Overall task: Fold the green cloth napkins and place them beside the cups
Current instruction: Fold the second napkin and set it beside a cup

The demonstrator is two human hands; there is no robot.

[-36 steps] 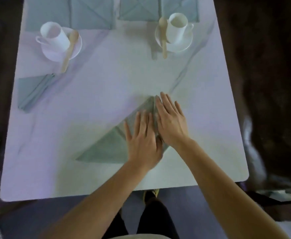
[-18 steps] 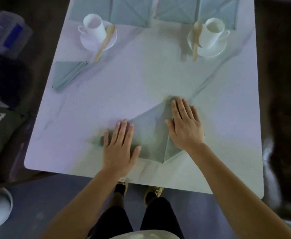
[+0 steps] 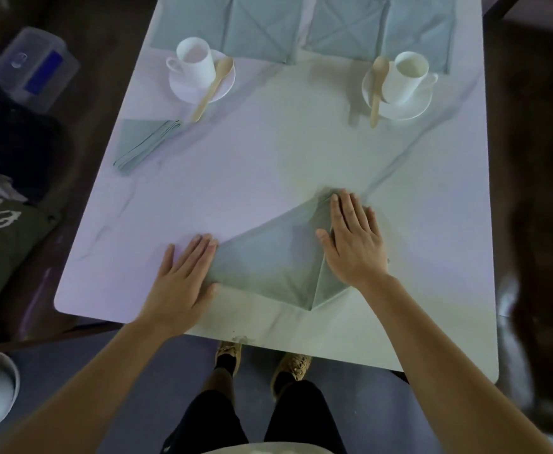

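Pressing left hand [image 3: 183, 273]: flat, fingers straight and together, on the left corner of the green napkin [image 3: 268, 257].
Right hand [image 3: 353, 244]: flat, fingers slightly spread, on the napkin's folded right side.
Green napkin: a triangle, near the table's [image 3: 252, 165] front edge.
Folded napkin [image 3: 144, 142]: near the left cup [image 3: 194, 59].
Right cup [image 3: 406, 77]: far right, well apart from both hands.

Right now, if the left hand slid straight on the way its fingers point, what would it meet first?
The left hand would cross bare table, then likely meet the spread napkin at the far edge.
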